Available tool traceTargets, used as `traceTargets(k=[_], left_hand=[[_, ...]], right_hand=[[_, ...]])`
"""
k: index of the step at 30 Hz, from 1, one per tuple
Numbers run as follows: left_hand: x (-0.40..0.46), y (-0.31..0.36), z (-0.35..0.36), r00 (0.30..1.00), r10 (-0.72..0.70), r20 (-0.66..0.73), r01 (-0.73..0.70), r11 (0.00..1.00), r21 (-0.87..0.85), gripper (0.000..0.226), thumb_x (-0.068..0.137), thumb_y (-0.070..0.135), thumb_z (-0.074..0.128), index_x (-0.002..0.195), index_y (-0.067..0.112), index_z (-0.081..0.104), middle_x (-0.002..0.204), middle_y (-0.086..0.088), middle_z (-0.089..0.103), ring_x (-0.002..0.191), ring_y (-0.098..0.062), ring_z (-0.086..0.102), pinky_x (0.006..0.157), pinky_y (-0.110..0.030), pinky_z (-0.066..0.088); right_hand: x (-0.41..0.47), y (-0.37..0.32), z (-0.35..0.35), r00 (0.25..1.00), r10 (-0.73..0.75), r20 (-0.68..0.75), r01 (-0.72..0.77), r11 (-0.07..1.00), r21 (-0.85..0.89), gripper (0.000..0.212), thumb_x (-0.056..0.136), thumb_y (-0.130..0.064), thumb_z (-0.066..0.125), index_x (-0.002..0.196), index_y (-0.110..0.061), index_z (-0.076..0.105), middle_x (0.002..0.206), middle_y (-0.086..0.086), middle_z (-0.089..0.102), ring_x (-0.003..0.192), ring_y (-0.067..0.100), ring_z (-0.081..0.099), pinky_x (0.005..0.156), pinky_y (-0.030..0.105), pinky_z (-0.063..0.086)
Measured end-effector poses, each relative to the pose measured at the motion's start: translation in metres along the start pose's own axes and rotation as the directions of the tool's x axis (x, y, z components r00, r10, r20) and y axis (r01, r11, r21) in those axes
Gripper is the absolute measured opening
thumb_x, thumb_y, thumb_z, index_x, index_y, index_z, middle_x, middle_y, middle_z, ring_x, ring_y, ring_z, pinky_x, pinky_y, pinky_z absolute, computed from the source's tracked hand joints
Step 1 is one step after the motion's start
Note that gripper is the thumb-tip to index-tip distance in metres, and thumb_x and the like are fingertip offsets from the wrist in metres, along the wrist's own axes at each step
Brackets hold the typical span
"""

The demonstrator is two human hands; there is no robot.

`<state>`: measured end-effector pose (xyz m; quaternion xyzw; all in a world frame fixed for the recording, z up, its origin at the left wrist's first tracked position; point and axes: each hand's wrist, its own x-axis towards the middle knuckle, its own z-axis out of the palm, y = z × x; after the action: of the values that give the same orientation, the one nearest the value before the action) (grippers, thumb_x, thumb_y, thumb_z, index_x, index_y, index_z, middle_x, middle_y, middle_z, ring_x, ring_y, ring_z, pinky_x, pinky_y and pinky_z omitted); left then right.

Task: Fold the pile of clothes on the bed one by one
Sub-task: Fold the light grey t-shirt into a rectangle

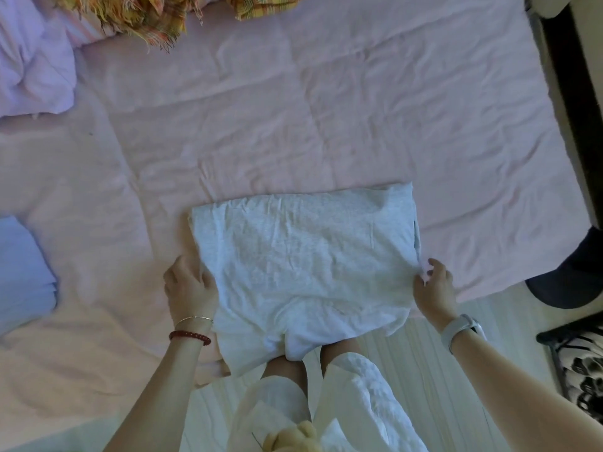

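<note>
A pale grey garment (303, 256) lies partly folded on the pink bed (293, 119), its near end hanging over the bed's edge. My left hand (189, 285) grips the garment's left edge, fingers tucked under the cloth. My right hand (434, 285) pinches its right edge near the lower corner. A lilac garment (32, 57) is bunched at the far left. A yellow plaid fringed cloth (140, 14) lies at the bed's far end. A blue folded piece (23, 269) sits at the left edge.
The bed's right edge meets a dark frame (574, 93). A dark rounded object (574, 272) sits on the floor at right, and a black-and-white patterned thing (580, 363) below it. My legs in white trousers (342, 402) stand against the bed on a pale floor.
</note>
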<state>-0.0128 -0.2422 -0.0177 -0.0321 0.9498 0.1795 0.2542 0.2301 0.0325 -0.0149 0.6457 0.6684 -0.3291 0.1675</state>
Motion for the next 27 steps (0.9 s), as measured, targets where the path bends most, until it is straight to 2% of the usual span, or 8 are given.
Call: traceTargets(k=[2,5,9,12,15,18,22,27], left_hand=[[0.001,0.015,0.003,0.973,0.223,-0.055,-0.215,0.969,0.118,0.051,0.084,0.006,0.058,0.132,-0.001,0.043,0.133,-0.025,0.044,0.123,-0.043,0.039,0.097,-0.053,0.037],[0.006,0.037,0.018,0.856,0.505,0.108,-0.512,0.802,0.307,0.057,0.081,0.015,0.064,0.134,0.005,0.046,0.140,-0.024,0.041,0.129,-0.044,0.037,0.098,-0.061,0.034],[0.014,0.063,0.043,0.679,0.644,0.351,-0.731,0.549,0.406,0.060,0.085,0.039,0.050,0.140,0.019,0.035,0.147,-0.019,0.031,0.135,-0.038,0.022,0.098,-0.066,0.027],[0.029,0.064,0.052,0.718,0.555,0.420,-0.695,0.557,0.454,0.066,0.094,0.047,0.034,0.147,0.029,0.000,0.156,-0.016,0.002,0.142,-0.036,-0.001,0.108,-0.064,0.008],[0.043,0.048,0.050,0.794,0.434,0.425,-0.607,0.588,0.534,0.061,0.096,0.051,0.020,0.138,0.034,-0.021,0.156,-0.007,-0.017,0.142,-0.031,-0.016,0.113,-0.054,-0.004],[0.056,0.035,0.038,0.811,0.438,0.388,-0.585,0.624,0.517,0.058,0.095,0.050,0.018,0.149,0.030,0.006,0.158,-0.006,0.001,0.145,-0.027,-0.001,0.112,-0.054,0.000],[0.081,0.045,0.018,0.845,0.440,0.305,-0.535,0.692,0.484,0.054,0.094,0.040,0.032,0.145,0.021,0.030,0.152,-0.005,0.025,0.141,-0.025,0.016,0.109,-0.060,0.007],[0.118,0.080,-0.001,0.832,0.296,0.470,-0.523,0.702,0.484,0.050,0.088,0.036,0.058,0.132,0.019,0.044,0.132,-0.009,0.046,0.123,-0.029,0.040,0.104,-0.041,0.026]], right_hand=[[-0.001,-0.010,0.005,0.977,-0.174,-0.122,0.160,0.980,-0.119,0.047,0.089,-0.006,0.045,0.136,-0.003,0.038,0.132,0.023,0.042,0.116,0.041,0.046,0.094,0.048,0.037],[0.005,-0.038,0.007,0.834,-0.536,-0.132,0.469,0.814,-0.344,0.050,0.085,-0.018,0.035,0.133,-0.006,0.043,0.129,0.021,0.049,0.117,0.040,0.048,0.098,0.053,0.036],[0.021,-0.077,0.015,0.648,-0.740,0.180,0.708,0.499,-0.499,0.054,0.089,-0.029,0.028,0.142,-0.018,0.030,0.146,0.015,0.037,0.136,0.033,0.033,0.107,0.059,0.018],[0.042,-0.083,0.021,0.615,-0.658,0.434,0.744,0.301,-0.597,0.057,0.092,-0.039,0.019,0.146,-0.023,0.026,0.152,0.014,0.026,0.140,0.036,0.024,0.106,0.064,0.019],[0.064,-0.073,0.011,0.783,-0.490,0.384,0.606,0.458,-0.650,0.056,0.097,-0.046,0.008,0.149,-0.028,0.001,0.158,0.000,-0.007,0.145,0.024,-0.008,0.112,0.057,-0.001],[0.069,-0.072,-0.006,0.862,-0.414,0.292,0.494,0.554,-0.671,0.054,0.100,-0.040,0.015,0.149,-0.026,-0.002,0.156,-0.010,-0.012,0.144,0.021,-0.012,0.113,0.052,-0.006],[0.080,-0.088,-0.015,0.823,-0.552,0.138,0.516,0.623,-0.588,0.055,0.098,-0.031,0.036,0.148,-0.014,0.018,0.157,0.001,0.013,0.145,0.022,0.004,0.114,0.049,0.001],[0.104,-0.121,-0.021,0.769,-0.534,0.352,0.631,0.542,-0.555,0.059,0.093,-0.035,0.049,0.145,-0.023,0.025,0.147,0.003,0.032,0.140,0.022,0.018,0.114,0.048,0.008]])
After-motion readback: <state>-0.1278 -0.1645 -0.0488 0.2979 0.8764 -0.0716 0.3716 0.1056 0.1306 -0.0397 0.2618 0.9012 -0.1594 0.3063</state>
